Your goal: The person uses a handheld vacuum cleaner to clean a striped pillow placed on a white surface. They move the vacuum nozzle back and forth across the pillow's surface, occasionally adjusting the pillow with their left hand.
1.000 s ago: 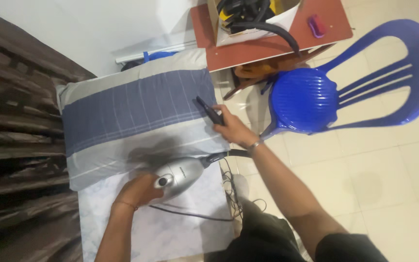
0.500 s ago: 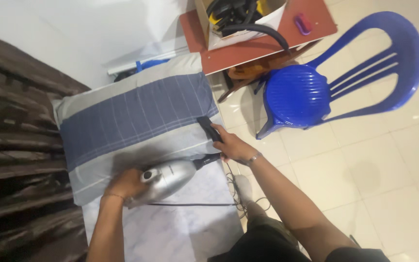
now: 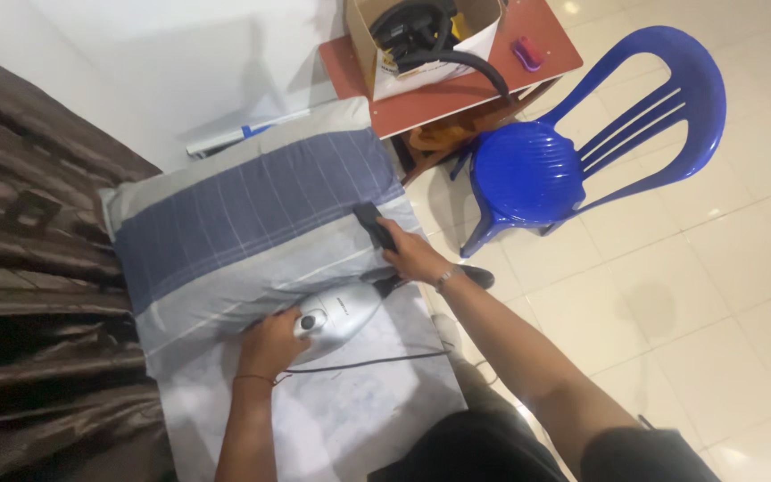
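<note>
Open tiled floor (image 3: pixel 716 295) from 2 to 5 o'clock of the hands gives free passage. Blue plastic chair (image 3: pixel 546 170) blocks 1 o'clock; the red-brown surface (image 3: pixel 457 85) with its cardboard box (image 3: pixel 421 36) closes 12 o'clock. Striped pillow (image 3: pixel 243 214) fills 10 to 11 o'clock, brown curtain (image 3: pixel 37 268) walls 9 o'clock; a black cord (image 3: pixel 377 361) crosses the bed sheet (image 3: pixel 359 411).
</note>
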